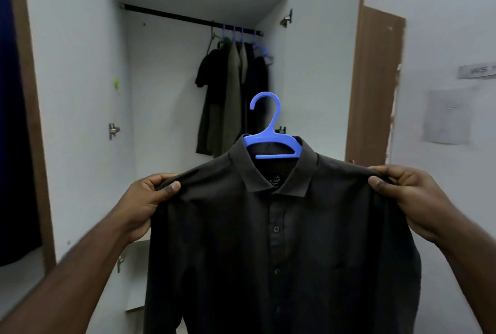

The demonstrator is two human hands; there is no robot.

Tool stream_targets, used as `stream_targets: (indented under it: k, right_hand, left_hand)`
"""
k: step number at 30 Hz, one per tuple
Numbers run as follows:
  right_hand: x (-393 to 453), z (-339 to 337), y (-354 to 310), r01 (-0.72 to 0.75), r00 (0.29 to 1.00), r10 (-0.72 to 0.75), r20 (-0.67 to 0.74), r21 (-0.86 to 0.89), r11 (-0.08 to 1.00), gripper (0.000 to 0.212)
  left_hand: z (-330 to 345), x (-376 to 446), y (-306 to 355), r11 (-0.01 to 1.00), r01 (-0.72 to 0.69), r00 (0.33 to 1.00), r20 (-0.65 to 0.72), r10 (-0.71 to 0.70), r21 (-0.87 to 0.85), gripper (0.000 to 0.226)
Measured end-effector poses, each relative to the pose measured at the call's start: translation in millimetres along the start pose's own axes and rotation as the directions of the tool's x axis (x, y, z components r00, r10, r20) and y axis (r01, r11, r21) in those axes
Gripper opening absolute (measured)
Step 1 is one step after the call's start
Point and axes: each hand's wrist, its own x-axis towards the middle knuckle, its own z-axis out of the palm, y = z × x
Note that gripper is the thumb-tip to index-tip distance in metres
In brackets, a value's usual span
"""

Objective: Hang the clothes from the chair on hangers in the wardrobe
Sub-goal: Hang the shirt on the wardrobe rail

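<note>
**Holding a shirt up before the open wardrobe**

Wardrobe [308, 70]: doors swung wide, pale inner walls, brown edging. A black rail [188, 18] runs across near the top. At the rail's right end, a bunch of hung clothes [228, 97] on hangers, most of them blue, one looks green: dark and olive garments, pressed close together, reaching partway down the back wall. The left stretch of the rail is bare. Metal hinges [114, 130] show on both side walls. A small green mark sits on the left wall.

Shirt [281, 253]: dark, buttoned, collar turned down, label visible inside the neck. It is already on a blue hanger [271, 140]; the hook stands upright above the collar, free of the rail and well below it. The shirt is held in front of the wardrobe opening, not inside.

Hands: left hand [146, 200] pinches the shirt's left shoulder, thumb on the front, fingers curled behind. Right hand [402, 194] grips the other shoulder the same way. Both arms are stretched forward.

Room: white wall to the right with a sheet of paper [447, 116] and a small sign above it, text too blurred to read. Dark blue fabric [13, 119] hangs at the far left edge.
</note>
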Motion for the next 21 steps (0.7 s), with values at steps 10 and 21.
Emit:
stream_targets:
  k: [10,21]
  right_hand:
    - [110,97,35,0.022,0.999,-0.028,0.046,0.11,0.994,0.053]
    - [211,146,73,-0.041,0.995,0.021,0.098,0.212,0.976,0.03]
  left_hand:
    - [-86,99,-4,0.988,-0.056,0.996,-0.077,0.045,-0.146,0.031]
    - [-133,211,-33,0.986,-0.049,0.994,-0.1,0.033,-0.16,0.039]
